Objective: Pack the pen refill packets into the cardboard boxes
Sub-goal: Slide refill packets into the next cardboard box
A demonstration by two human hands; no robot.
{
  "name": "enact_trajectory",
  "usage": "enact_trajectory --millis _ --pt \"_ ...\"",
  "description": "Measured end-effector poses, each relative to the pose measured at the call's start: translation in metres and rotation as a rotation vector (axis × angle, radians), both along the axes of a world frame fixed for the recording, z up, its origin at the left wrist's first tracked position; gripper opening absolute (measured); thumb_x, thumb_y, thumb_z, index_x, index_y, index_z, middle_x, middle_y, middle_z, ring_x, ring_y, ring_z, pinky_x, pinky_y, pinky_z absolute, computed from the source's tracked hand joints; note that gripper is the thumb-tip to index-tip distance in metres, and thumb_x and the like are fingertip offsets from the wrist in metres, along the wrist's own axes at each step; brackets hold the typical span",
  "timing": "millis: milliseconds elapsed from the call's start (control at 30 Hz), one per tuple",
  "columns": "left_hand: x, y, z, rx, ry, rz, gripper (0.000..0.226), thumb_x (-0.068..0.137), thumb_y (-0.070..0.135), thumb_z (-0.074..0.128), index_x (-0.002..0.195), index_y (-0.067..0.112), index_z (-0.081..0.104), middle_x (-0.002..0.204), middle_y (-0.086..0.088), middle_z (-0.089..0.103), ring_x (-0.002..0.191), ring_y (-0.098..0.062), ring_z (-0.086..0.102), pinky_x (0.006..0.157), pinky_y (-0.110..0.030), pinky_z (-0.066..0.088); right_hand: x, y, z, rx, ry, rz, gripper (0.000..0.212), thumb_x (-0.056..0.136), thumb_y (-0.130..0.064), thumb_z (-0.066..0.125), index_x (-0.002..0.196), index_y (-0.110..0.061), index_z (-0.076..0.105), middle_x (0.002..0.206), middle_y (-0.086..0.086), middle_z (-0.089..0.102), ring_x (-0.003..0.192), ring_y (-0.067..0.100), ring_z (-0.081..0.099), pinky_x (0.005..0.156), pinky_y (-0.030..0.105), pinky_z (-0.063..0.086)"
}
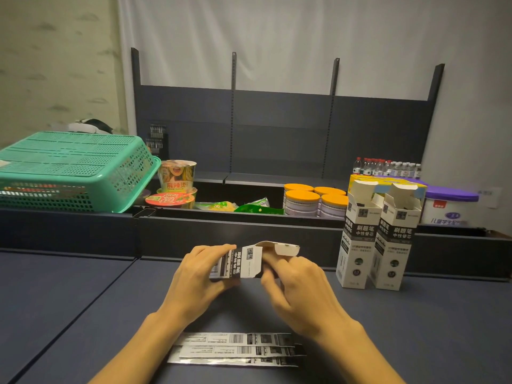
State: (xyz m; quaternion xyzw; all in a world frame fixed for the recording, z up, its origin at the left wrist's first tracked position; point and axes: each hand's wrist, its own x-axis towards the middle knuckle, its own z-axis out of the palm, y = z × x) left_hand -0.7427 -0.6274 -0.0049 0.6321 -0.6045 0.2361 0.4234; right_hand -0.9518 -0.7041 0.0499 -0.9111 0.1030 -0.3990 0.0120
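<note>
Nearest the camera, a small stack of pen refill packets (235, 349) lies flat on the dark blue worktop (83, 314), long sides running left to right, partly hidden under the two forearms. Just beyond them both hands meet around one cardboard box (243, 263), held on its side above the worktop with its open end and raised flap pointing right. The left hand (194, 281) grasps the closed end of the box, fingers (219, 249) curled over the top edge and thumb underneath. The right hand (299, 289) is at the open mouth, its fingers bent and touching the flap and the box edge; whether they hold a packet inside I cannot tell. To the right, near the raised back edge of the worktop, two more boxes (379, 236) stand upright and side by side, touching, with their top flaps open. Behind the worktop a lower shelf carries an upturned green basket (72, 170) on the left, instant noodle cups (177, 178), green snack bags (249, 207), four orange-lidded tins (315, 200) and a purple-lidded tub (448, 206). Farthest back, small water bottles (385, 166) stand in a row before a dark shelf back panel (277, 120) and a grey curtain (304, 37).
</note>
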Motion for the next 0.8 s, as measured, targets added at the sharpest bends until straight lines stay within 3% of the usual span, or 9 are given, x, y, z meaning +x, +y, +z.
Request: enact_trajectory --millis 133,233,333,633,800 --pt "0.0014 0.0003 -0.0014 -0.005 0.023 0.012 0.069 0.068 0.033 0.084 0.128 0.028 0.052 0.116 0.011 0.060 0.107 -0.003 0.047 0.084 -0.034 0.051 0.0008 -0.0006 0.0002 0.048 -0.037 0.015 0.029 0.092 -0.031 0.041 0.116 -0.027 0.058 0.099 -0.004 0.067 0.067 0.016 0.059 0.059 0.026 0.049" --pt "0.0007 0.0004 -0.0008 -0.004 0.027 0.006 0.069 0.068 0.033 0.083 0.129 0.031 0.050 0.116 0.013 0.058 0.108 -0.003 0.047 0.085 -0.034 0.050 -0.0003 -0.0027 0.0000 0.069 -0.025 0.007 0.031 0.091 -0.032 0.039 0.114 -0.025 0.059 0.088 -0.002 0.066 0.064 0.019 0.057 0.055 0.033 0.049" --pt "-0.0007 0.0014 0.0002 -0.012 0.017 -0.005 0.067 0.068 0.037 0.079 0.129 0.032 0.049 0.115 0.018 0.054 0.107 -0.004 0.047 0.084 -0.034 0.050 0.0000 -0.0036 0.0004 0.084 0.040 -0.004 0.041 0.090 -0.035 0.032 0.118 -0.024 0.059 0.089 0.000 0.066 0.070 0.021 0.057 0.061 0.038 0.049" --pt "-0.0039 0.0014 0.0009 -0.014 0.013 -0.012 0.072 0.066 0.029 0.085 0.129 0.031 0.049 0.115 0.020 0.052 0.108 -0.006 0.047 0.085 -0.036 0.051 0.0002 -0.0028 -0.0009 0.089 0.099 0.030 0.049 0.088 -0.040 0.021 0.123 -0.028 0.053 0.114 -0.004 0.065 0.081 0.017 0.057 0.068 0.029 0.048" --pt "-0.0036 0.0018 0.0015 -0.001 0.032 0.031 0.065 0.067 0.042 0.075 0.127 0.029 0.053 0.115 0.011 0.061 0.104 -0.004 0.048 0.082 -0.034 0.049 -0.0001 -0.0035 -0.0002 0.108 0.015 0.049 0.047 0.088 -0.033 0.033 0.127 -0.022 0.057 0.097 -0.002 0.067 0.071 0.013 0.054 0.061 0.026 0.045"
